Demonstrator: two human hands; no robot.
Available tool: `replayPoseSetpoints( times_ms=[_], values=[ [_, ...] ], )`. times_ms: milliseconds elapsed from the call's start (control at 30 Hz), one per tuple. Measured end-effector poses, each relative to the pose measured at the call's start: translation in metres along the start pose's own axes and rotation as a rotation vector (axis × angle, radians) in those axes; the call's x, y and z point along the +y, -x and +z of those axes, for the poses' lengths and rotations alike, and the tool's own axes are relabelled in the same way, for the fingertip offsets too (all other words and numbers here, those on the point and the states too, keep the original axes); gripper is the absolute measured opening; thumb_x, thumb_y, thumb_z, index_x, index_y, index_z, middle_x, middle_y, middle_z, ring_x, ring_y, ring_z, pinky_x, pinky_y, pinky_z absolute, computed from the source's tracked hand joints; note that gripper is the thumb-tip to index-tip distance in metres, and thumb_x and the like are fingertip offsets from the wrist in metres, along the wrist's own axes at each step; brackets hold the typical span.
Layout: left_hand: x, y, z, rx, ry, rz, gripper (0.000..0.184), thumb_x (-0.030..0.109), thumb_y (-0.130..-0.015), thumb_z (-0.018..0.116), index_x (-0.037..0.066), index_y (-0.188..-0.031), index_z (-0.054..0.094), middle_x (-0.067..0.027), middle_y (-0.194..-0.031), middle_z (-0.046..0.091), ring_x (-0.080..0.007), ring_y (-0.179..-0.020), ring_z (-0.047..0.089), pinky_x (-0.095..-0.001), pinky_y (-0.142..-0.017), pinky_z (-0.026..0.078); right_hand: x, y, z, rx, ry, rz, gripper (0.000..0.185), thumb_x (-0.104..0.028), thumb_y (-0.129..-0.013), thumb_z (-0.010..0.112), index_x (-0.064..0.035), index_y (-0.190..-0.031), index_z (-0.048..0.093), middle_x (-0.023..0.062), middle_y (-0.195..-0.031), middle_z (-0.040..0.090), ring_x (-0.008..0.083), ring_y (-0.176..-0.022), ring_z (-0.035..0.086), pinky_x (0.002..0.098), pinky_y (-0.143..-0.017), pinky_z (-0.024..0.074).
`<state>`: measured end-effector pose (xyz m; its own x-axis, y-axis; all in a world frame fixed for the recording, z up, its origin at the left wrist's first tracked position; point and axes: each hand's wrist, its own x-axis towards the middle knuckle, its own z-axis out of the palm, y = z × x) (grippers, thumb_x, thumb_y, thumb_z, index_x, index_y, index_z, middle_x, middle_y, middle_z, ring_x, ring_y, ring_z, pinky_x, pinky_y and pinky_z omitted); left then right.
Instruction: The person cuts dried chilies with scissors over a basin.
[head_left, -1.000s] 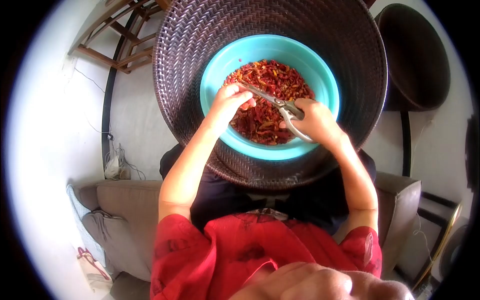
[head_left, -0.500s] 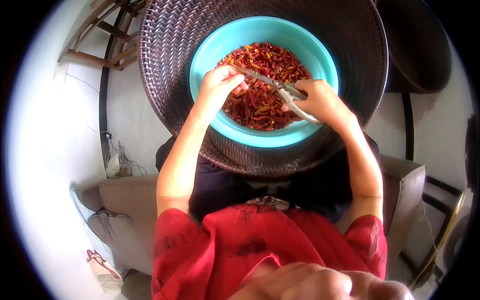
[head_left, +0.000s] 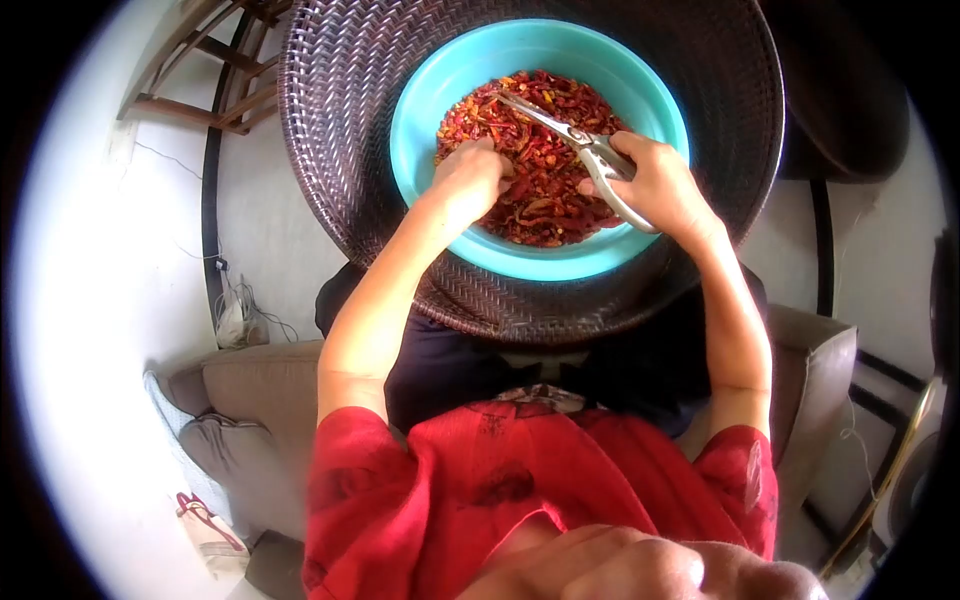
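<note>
A turquoise basin (head_left: 420, 100) holds many cut pieces of dried red chili (head_left: 555, 215), some of them yellowish. My right hand (head_left: 655, 190) grips a pair of scissors (head_left: 590, 150), whose blades point up and to the left over the chilies. At the left side of the pile, my left hand (head_left: 473, 178) is low, its fingers curled down at the chilies. Its fingertips are mostly hidden, so what they hold cannot be made out. The basin rests inside a large dark woven basket (head_left: 345, 130).
A wooden rack (head_left: 190, 108) stands at the upper left. Another dark basket (head_left: 840, 110) is at the upper right. Sofa parts (head_left: 265, 390) lie on both sides of my lap. Cables (head_left: 240, 312) sit on the floor at the left, and a bag (head_left: 212, 535) is lower down.
My left hand has come away from the scissor tips and dropped to the chilies. The scissors remain in my right hand. The basin and basket appear higher in view.
</note>
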<state>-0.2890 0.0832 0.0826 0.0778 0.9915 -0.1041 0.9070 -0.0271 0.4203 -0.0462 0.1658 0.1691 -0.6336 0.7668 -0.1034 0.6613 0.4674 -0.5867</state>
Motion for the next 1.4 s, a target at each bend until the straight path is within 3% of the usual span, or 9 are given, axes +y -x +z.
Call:
replayPoseSetpoints(
  times_ms=[67, 167, 267, 500, 567, 900, 1067, 1233, 1400],
  values=[
    [-0.003, -0.001, -0.004, 0.120, 0.004, 0.086, 0.017, 0.007, -0.090, 0.060, 0.005, -0.101, 0.072, -0.0180, -0.098, 0.064, -0.0360, -0.094, 0.064, -0.0427, -0.083, 0.053, -0.002, 0.000, -0.003, -0.010, 0.029, -0.001, 0.049, -0.046, -0.077, 0.078, -0.0018, -0.095, 0.068, 0.0145, -0.082, 0.067, 0.0282, -0.076, 0.067, 0.0393, -0.070, 0.0509],
    [0.005, 0.002, -0.021, 0.258, 0.397, -0.053, 0.017, 0.014, -0.096, 0.058, 0.005, -0.100, 0.071, -0.0107, -0.089, 0.067, -0.0259, -0.080, 0.066, -0.0352, -0.073, 0.053, -0.002, 0.003, -0.006, -0.015, 0.002, 0.036, 0.050, -0.046, -0.076, 0.078, -0.0012, -0.096, 0.067, 0.0155, -0.084, 0.067, 0.0302, -0.079, 0.067, 0.0410, -0.074, 0.0515],
    [0.017, 0.015, -0.033, 0.134, 1.012, -0.128, 0.020, 0.016, -0.101, 0.050, 0.003, -0.105, 0.066, -0.0005, -0.082, 0.065, -0.0067, -0.070, 0.058, -0.0224, -0.065, 0.048, 0.000, 0.003, -0.007, -0.067, 0.053, -0.010, 0.050, -0.045, -0.075, 0.078, -0.0004, -0.094, 0.066, 0.0169, -0.091, 0.068, 0.0320, -0.086, 0.068, 0.0424, -0.078, 0.0518],
    [0.018, 0.015, -0.027, 0.065, 1.017, -0.093, 0.019, 0.016, -0.101, 0.051, 0.002, -0.104, 0.064, -0.0007, -0.078, 0.064, -0.0074, -0.065, 0.056, -0.0227, -0.060, 0.047, -0.005, 0.003, -0.002, -0.142, 0.049, -0.025, 0.051, -0.044, -0.074, 0.080, 0.0006, -0.092, 0.065, 0.0174, -0.088, 0.068, 0.0315, -0.082, 0.067, 0.0409, -0.074, 0.0517],
    [0.018, 0.015, -0.028, 0.050, 1.018, -0.107, 0.019, 0.019, -0.102, 0.050, 0.005, -0.101, 0.063, -0.0001, -0.081, 0.063, -0.0072, -0.068, 0.054, -0.0219, -0.063, 0.046, -0.004, 0.004, 0.001, -0.104, -0.049, -0.048, 0.042, -0.033, -0.071, 0.084, 0.0017, -0.080, 0.063, 0.0152, -0.075, 0.064, 0.0252, -0.067, 0.061, 0.0389, -0.065, 0.0478],
    [0.011, 0.016, -0.026, 0.065, 1.060, -0.157, 0.022, 0.018, -0.102, 0.051, 0.004, -0.090, 0.064, 0.0004, -0.079, 0.064, -0.0072, -0.068, 0.054, -0.0223, -0.062, 0.046, -0.009, 0.002, -0.001, -0.196, 0.016, 0.002, 0.045, -0.043, -0.077, 0.078, -0.0012, -0.090, 0.067, 0.0171, -0.084, 0.068, 0.0294, -0.079, 0.068, 0.0404, -0.072, 0.0518],
    [0.009, 0.017, -0.026, -0.032, 1.089, -0.140, 0.020, 0.019, -0.102, 0.050, 0.005, -0.098, 0.063, -0.0012, -0.088, 0.064, -0.0083, -0.076, 0.054, -0.0236, -0.071, 0.045, -0.011, 0.001, 0.000, -0.174, 0.124, 0.006, 0.053, -0.049, -0.076, 0.077, -0.0013, -0.095, 0.065, 0.0152, -0.091, 0.068, 0.0299, -0.086, 0.068, 0.0400, -0.077, 0.0527],
    [0.014, 0.017, -0.027, 0.083, 1.215, -0.183, 0.020, 0.016, -0.102, 0.051, 0.003, -0.095, 0.065, 0.0003, -0.082, 0.063, -0.0062, -0.069, 0.054, -0.0211, -0.063, 0.046, -0.010, 0.002, 0.004, -0.148, 0.126, -0.026, 0.051, -0.047, -0.076, 0.077, -0.0010, -0.094, 0.065, 0.0154, -0.089, 0.067, 0.0301, -0.085, 0.068, 0.0399, -0.078, 0.0525],
    [0.012, 0.017, -0.026, 0.051, 1.169, -0.163, 0.017, 0.014, -0.102, 0.050, 0.003, -0.108, 0.062, -0.0003, -0.083, 0.063, -0.0055, -0.069, 0.053, -0.0202, -0.063, 0.045, -0.003, 0.003, 0.013, -0.034, 0.027, -0.120, 0.046, -0.039, -0.074, 0.081, 0.0010, -0.089, 0.062, 0.0171, -0.084, 0.063, 0.0328, -0.080, 0.065, 0.0432, -0.075, 0.0501]
  ],
)
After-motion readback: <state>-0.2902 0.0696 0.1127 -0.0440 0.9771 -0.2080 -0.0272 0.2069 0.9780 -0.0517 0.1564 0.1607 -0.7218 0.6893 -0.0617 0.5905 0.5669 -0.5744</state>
